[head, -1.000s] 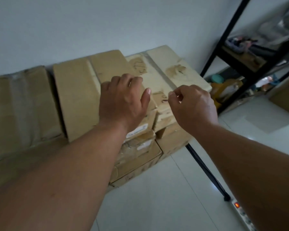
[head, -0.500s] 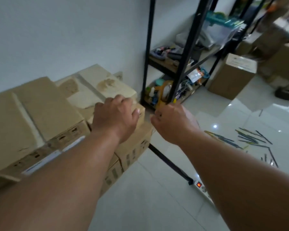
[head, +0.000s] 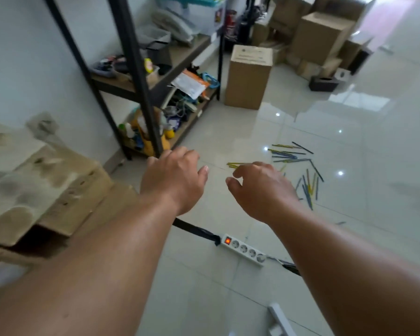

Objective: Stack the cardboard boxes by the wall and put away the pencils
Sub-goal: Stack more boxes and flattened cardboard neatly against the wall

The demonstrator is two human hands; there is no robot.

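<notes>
Stacked boxes (head: 46, 185): cardboard, blurred, at the far left against the white wall (head: 22, 57); the top one is stained and its near edge overhangs the one beneath.
Shelf rack (head: 135, 76): black metal frame with wooden boards, just right of the stacked boxes, crowded with small items too blurred to name.
Left hand (head: 174, 179): held out in the air over the floor, back of the hand up, fingers loosely bent, holding nothing.
Power strip (head: 244, 249): white, on the tiled floor (head: 204, 287) below and between the two hands, its red switch lit.
Right hand (head: 262, 190): beside the left hand and apart from it, fingers loosely curled downward, empty.
Upright box (head: 249, 76): closed cardboard, standing on the floor just past the far end of the rack.
Pencils (head: 298, 166): scattered loose on the floor beyond and right of the right hand, mostly blue and yellow; none touched by either hand.
Box pile (head: 323, 37): more cardboard boxes in the far right corner, well apart from the stack by the wall.
</notes>
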